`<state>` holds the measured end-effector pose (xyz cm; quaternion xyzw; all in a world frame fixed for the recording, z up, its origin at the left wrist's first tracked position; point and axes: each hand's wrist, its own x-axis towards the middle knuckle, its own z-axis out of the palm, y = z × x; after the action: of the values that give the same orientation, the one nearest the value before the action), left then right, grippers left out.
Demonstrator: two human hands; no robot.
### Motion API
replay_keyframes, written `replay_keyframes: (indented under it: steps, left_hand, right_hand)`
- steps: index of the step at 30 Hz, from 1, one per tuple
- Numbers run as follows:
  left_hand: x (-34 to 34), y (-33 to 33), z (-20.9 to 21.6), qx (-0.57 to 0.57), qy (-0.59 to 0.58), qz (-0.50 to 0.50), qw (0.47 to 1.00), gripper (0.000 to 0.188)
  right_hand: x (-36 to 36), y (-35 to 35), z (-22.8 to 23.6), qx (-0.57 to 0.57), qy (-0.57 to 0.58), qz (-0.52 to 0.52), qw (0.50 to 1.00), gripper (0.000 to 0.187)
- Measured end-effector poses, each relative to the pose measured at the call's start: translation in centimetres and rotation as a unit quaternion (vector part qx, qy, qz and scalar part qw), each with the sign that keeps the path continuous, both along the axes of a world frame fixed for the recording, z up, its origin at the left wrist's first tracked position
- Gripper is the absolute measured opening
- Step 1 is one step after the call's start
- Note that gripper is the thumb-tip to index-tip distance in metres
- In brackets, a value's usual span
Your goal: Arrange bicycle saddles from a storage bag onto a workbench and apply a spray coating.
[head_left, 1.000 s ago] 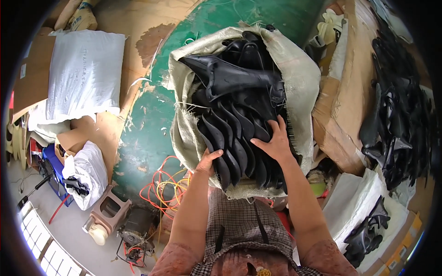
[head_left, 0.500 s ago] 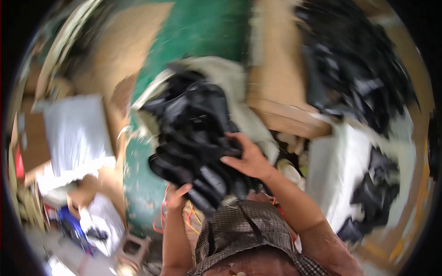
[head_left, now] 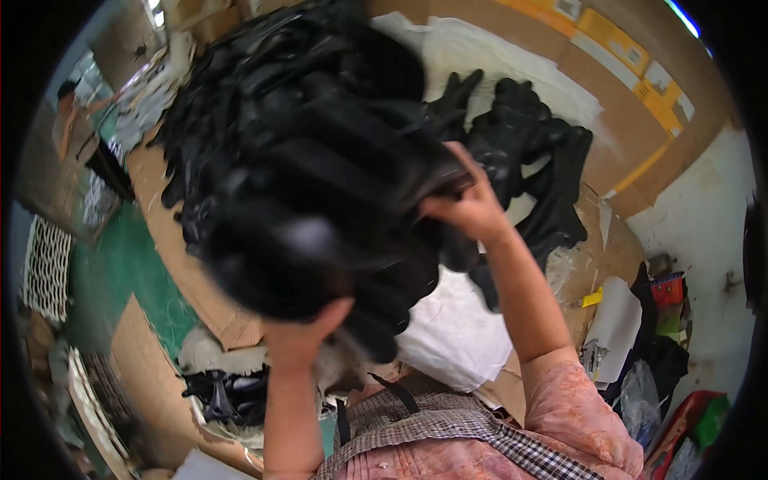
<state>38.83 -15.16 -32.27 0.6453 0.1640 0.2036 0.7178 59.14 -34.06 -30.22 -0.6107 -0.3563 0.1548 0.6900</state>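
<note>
I have a bulky bundle of black moulded pieces (head_left: 320,176) raised between my two hands, out ahead of my chest and in front of the big heap of black pieces (head_left: 224,96). Blur runs black into black here, so I can't tell whether the bundle's far edge touches that heap. My right grip (head_left: 472,204) is well spread across the bundle's right end, thumb low and forefinger high; my left grip (head_left: 308,332) has the lower left edge, its thumb lying against the side and its other fingers out of sight behind the black. One piece alone would, I judge, be light, but this many together should drag on my wrists. The shine suggests smooth skins that slide over one another, so pressing inward from both ends should serve me better than pinching a single piece. I'd expect them to be firm with a little rubbery give, hard to break, yet quick to fan apart if one side sags. The rounded middle offers little to hook; the ends, with a palm partly underneath, look like the surest hold.
</note>
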Motion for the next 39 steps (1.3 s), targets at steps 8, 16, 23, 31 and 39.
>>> replay_keyframes:
  steps: [8, 16, 23, 31, 39]
  left_hand:
    - [16.6, -22.8, -3.6, 0.413, 0.065, -0.116, 0.901, 0.113]
    - [13.8, -23.8, -14.0, 0.416, 0.164, -0.079, 0.891, 0.112]
    - [14.1, -24.8, -12.6, 0.443, 0.125, -0.192, 0.867, 0.116]
    - [23.6, -27.8, -7.3, 0.428, -0.025, -0.172, 0.887, 0.112]
    - [24.4, -26.7, -8.2, 0.105, -0.035, -0.223, 0.969, 0.095]
  right_hand:
    - [15.1, -23.3, -5.2, -0.014, -0.024, -0.214, 0.976, 0.053]
    - [12.6, -30.3, -9.1, -0.072, 0.131, -0.463, 0.874, 0.044]
    - [15.7, -30.2, -12.8, 0.021, 0.104, -0.585, 0.804, 0.036]
    - [20.8, -21.7, -7.9, -0.222, -0.243, -0.477, 0.815, 0.031]
    - [24.6, -40.3, -8.4, -0.312, -0.117, -0.634, 0.698, 0.054]
